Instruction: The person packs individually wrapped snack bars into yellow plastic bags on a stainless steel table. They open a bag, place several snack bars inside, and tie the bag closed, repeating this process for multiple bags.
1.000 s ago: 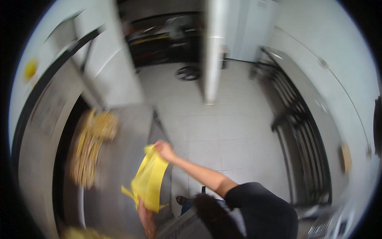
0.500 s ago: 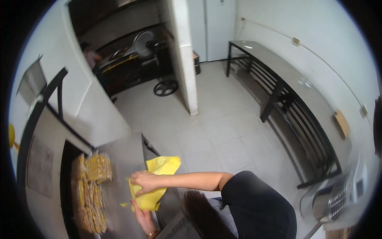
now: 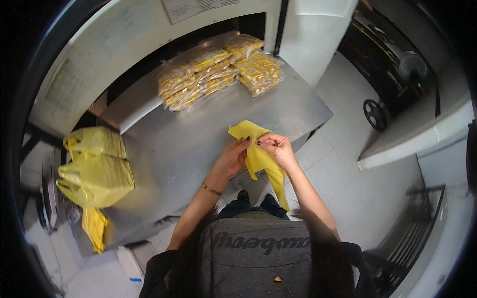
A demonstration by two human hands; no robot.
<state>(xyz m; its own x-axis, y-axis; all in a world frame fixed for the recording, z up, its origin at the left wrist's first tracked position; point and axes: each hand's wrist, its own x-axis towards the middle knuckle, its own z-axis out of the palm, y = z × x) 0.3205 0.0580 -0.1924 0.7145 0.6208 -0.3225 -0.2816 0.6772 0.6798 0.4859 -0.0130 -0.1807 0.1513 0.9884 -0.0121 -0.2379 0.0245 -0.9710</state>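
A flat yellow plastic bag [image 3: 261,160] hangs between my hands, just off the front edge of the steel table [image 3: 164,144]. My left hand [image 3: 233,156] pinches it near the top, thumb against fingers. On the other side, my right hand [image 3: 279,148] is closed on the same bag, its thumb close to the left one. The bag's upper corner points toward the table and its lower end droops past my right wrist. Behind it on the table stand stacked clear packs [image 3: 198,74] with yellow-and-brown contents, and another stack [image 3: 259,73] beside them.
Two filled yellow carrier bags [image 3: 99,174] stand at the table's left end, with a yellow plastic piece [image 3: 94,227] hanging by the corner. Beyond the table's right corner are a tiled floor, a wall end [image 3: 387,161] and a standing fan [image 3: 412,64]. A slatted rack [image 3: 412,233] stands lower right.
The view has swung round to face the table. My right hand, earlier reaching across the spread bag, now pinches it beside my left hand, and the bag hangs narrower.
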